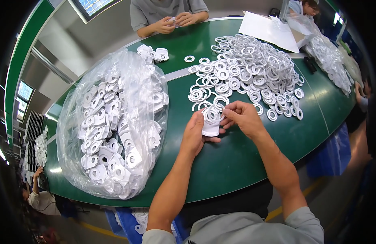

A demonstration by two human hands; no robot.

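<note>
My left hand (191,136) is closed around a white plastic part (210,129) with a flared, curved lower edge. Against the upper face of that part lies a white ring (212,115), and the fingertips of my right hand (245,118) pinch its right side. Whether the ring is seated in the part or only resting on it, I cannot tell. Just beyond my hands spreads a large heap of white rings (253,67). To the left, a clear plastic bag (70,134) lies open, full of white plastic parts (99,132) with round holes.
All this rests on a green table (236,162). Across it, a person (167,16) handles a small white piece beside a few white parts (155,53). White sheets (267,30) and more clear bags (328,59) lie at the far right. A blue bag (330,152) hangs below the right edge.
</note>
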